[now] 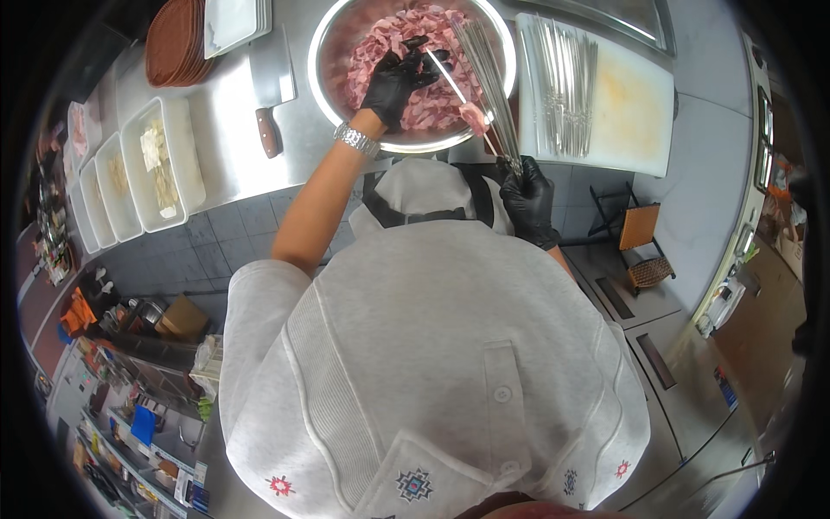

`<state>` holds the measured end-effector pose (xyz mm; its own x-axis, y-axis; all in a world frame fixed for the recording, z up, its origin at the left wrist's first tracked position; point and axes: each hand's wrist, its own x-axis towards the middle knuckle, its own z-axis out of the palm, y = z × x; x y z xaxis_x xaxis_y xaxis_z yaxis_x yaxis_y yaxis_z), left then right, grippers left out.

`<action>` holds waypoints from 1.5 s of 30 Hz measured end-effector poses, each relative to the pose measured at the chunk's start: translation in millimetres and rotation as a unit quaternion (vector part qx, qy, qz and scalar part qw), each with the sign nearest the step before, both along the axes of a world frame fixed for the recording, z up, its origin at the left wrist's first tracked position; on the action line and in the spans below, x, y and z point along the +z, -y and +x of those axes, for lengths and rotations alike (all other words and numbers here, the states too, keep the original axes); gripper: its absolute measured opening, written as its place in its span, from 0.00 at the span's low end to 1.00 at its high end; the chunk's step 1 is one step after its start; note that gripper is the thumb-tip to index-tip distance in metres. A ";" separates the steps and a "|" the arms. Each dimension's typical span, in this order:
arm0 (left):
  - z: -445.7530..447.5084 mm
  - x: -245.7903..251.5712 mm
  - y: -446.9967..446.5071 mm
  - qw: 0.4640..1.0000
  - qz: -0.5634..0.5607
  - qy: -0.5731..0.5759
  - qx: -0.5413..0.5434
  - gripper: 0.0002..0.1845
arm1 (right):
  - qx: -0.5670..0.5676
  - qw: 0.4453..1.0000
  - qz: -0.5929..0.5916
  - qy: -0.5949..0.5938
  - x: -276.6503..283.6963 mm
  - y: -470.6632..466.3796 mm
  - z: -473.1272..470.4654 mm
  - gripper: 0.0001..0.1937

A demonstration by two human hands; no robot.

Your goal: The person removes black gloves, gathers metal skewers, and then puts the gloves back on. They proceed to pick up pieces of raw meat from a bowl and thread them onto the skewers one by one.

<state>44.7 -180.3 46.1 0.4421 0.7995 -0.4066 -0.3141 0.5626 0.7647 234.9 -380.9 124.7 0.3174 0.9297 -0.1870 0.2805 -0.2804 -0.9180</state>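
My left hand (397,81), in a black glove, is over a steel bowl (315,71) of raw meat pieces (425,117). Its fingers are apart beside the upper part of a single skewer (447,76), and no piece shows between them. Low on that skewer sits one chunk of meat (473,118). My right hand (528,198), also black-gloved, grips the lower ends of this skewer and a bundle of thin metal skewers (489,84). The bundle leans up across the bowl's right side.
Right of the bowl, more metal skewers (561,91) lie on a white cutting board (632,110). A cleaver (272,71) rests to the left, near white trays (237,26), brown baskets (172,45) and plastic tubs (185,162) of pale food. A chair (639,227) stands beyond the counter at right.
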 end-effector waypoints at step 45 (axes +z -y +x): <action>50.2 -22.0 22.3 0.623 0.453 -0.448 -0.453 0.16 | -0.023 0.998 -0.023 0.045 -4.1 -3.4 14.6 0.02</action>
<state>94.9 -202.7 24.0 0.7993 0.4674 -0.3776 0.6002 -0.5922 0.5376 249.5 -377.5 120.6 0.3770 0.9049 -0.1974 0.3474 -0.3357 -0.8756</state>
